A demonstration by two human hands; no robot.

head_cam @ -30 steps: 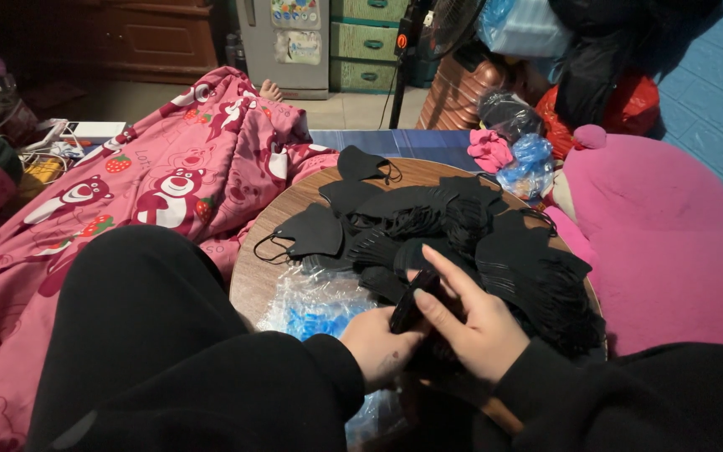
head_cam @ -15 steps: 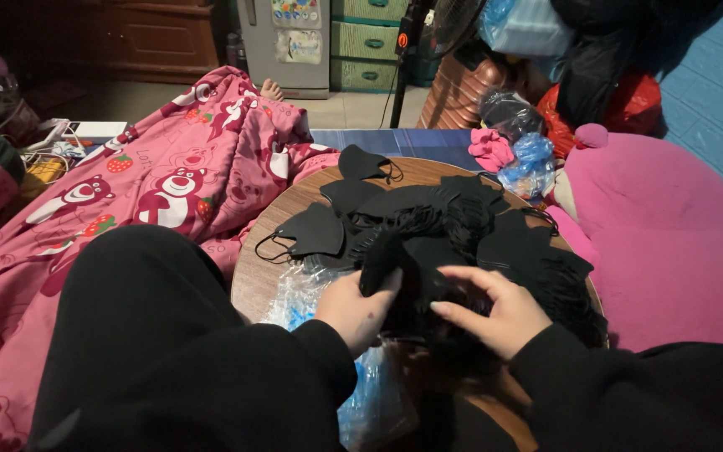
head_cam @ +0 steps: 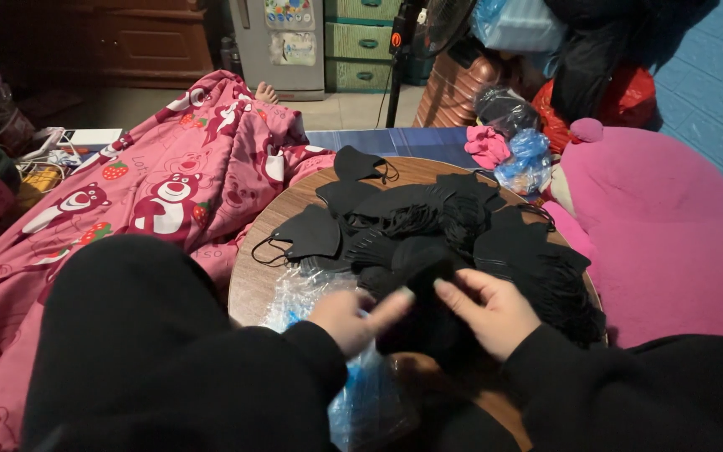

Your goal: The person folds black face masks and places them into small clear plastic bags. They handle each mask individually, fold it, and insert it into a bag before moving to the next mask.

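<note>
head view, looking down, close over table (head_cam: 261, 285)

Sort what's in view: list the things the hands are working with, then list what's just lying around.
In hand:
left hand and right hand on a bundle of black masks
heap of black masks
clear plastic bags
round wooden table

Lying about:
pink bear blanket
pink cushion
small fridge
green drawers
</note>
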